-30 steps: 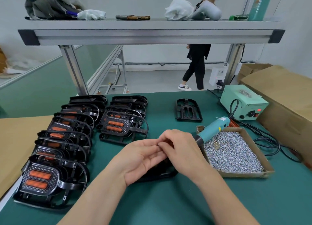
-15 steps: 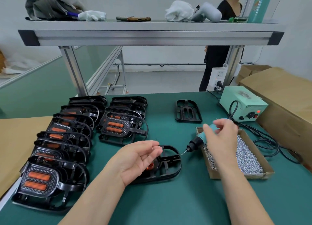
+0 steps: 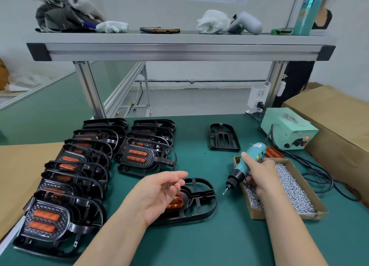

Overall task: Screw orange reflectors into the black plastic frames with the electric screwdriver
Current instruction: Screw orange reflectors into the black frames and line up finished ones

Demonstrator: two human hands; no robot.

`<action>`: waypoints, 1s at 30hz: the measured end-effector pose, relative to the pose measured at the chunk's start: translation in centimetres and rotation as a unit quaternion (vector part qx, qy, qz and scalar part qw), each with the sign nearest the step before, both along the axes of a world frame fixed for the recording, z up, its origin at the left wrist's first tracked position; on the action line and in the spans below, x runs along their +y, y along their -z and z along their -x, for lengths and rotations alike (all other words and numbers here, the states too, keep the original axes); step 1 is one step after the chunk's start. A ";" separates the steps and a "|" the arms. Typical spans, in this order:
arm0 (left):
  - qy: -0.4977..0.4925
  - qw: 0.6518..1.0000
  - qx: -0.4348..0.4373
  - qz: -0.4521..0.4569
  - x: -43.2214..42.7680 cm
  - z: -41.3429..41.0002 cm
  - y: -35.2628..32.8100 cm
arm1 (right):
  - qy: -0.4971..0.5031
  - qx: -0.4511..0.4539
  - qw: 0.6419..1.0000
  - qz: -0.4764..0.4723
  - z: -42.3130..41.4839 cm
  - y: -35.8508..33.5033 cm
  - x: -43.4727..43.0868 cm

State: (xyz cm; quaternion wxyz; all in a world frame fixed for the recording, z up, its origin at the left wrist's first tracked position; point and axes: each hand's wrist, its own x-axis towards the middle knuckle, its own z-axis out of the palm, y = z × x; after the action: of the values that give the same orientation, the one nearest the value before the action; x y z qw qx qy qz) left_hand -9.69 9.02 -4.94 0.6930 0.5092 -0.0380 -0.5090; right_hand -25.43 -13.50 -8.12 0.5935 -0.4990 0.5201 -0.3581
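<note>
Curled round the barrel of the teal electric screwdriver (image 3: 248, 163), the grip of the right hand (image 3: 259, 176) is closed on the tool, with the forefinger laid along its upper side. The black nose and thin bit slant down and left, and the tip hangs just above the green bench (image 3: 219, 237), apart from the work. From the head camera, the only view, the left hand (image 3: 157, 194) hovers palm up with fingers loosely bent. A tiny dark sliver shows by its fingertips, perhaps a screw, but I cannot tell whether that grip pinches anything. Partly under this hand lies the black plastic frame (image 3: 203, 204), a flat rounded loop with thin cross ribs. The orange reflector (image 3: 175, 203), a translucent ribbed block, sits in its left part. The frame looks light and fairly stiff but slender in the ribs, so it would likely skate on the smooth bench under the driver's push. Pinning it by the outer rim beside the reflector seems the safest hold. The reflector looks glossy and brittle, liable to crack if over-driven. Under the right hand stands the shallow cardboard tray of silver screws (image 3: 255, 214), and rows of finished frames (image 3: 48, 208) line the bench's left side.
</note>
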 end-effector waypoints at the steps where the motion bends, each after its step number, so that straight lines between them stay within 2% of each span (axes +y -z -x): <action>1: 0.000 1.000 -0.002 -0.003 0.1 -0.1 0.1 | 0.000 -0.009 1.000 -0.011 0.0 -0.1 0.0; 6: 0.001 1.000 -0.012 0.012 0.4 -0.3 0.2 | 0.018 -0.069 0.997 -0.039 -0.3 -0.3 0.3; 9: 0.000 1.000 -0.005 0.021 0.4 -0.2 0.3 | 0.034 -0.145 0.987 -0.065 -0.7 -1.1 0.9; 13: 0.012 1.000 -0.020 0.013 0.2 0.2 0.4 | 0.042 -0.247 0.961 -0.114 -1.4 -2.8 2.2; 17: 0.039 0.998 -0.057 -0.014 -0.3 1.1 0.4 | 0.059 -0.329 0.935 -0.119 -2.7 -4.6 4.1; 21: 0.044 0.998 -0.039 -0.009 -0.4 1.7 0.2 | 0.083 -0.419 0.898 -0.106 -3.8 -6.4 5.5; 23: 0.037 0.999 -0.012 0.002 -0.3 1.9 0.0 | 0.099 -0.440 0.888 -0.091 -4.3 -7.0 6.0; 30: 0.023 0.998 0.056 0.017 -0.1 2.3 -0.3 | 0.142 -0.433 0.890 0.002 -5.3 -7.6 7.1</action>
State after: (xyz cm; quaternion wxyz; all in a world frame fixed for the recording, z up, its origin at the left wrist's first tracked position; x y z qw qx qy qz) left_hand -11.99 8.93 -4.65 0.6909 0.4673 -0.0195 -0.5512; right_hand -20.16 -6.37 -0.55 0.7013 -0.2171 0.2763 -0.6202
